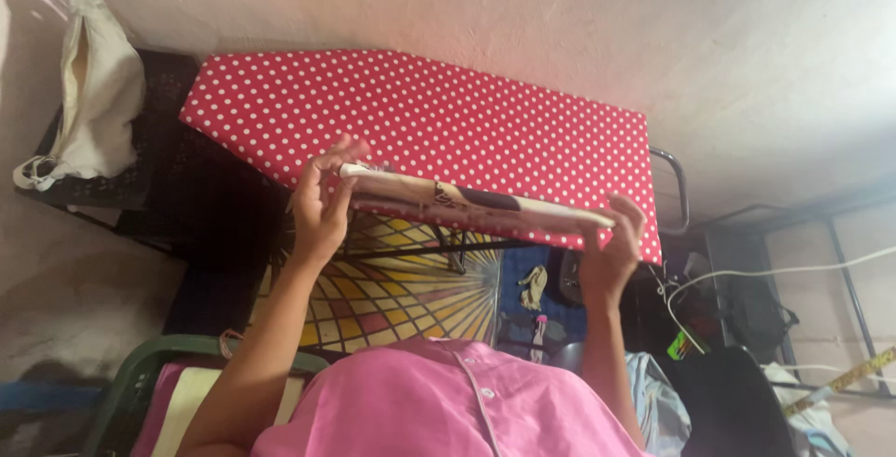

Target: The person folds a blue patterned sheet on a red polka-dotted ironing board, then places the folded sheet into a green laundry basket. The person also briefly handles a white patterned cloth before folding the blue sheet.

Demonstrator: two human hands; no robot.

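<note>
— What have you got in your hands?

— A folded cloth (pixel 476 203), cream with dark brown patches. I hold it stretched flat between both hands, just in front of the ironing board (pixel 420 112), the one with the red cover and white dots. My left hand (pixel 322 205) grips the cloth's left end, thumb on top and fingers curled under. My right hand (pixel 611 252) clasps the right end, fingers wrapped over its edge.

— Is the cloth lying on the board?

— Its far edge overlaps the board's near edge, but I cannot tell whether it touches.

— What else is around the board?

— A cream bag (pixel 93 93) sits on a dark chair (pixel 173 163) at the board's left end. Below the board is a mat (pixel 392 289) with a yellow and red sunburst pattern. White cables (pixel 747 275) run past the board's right end.
</note>
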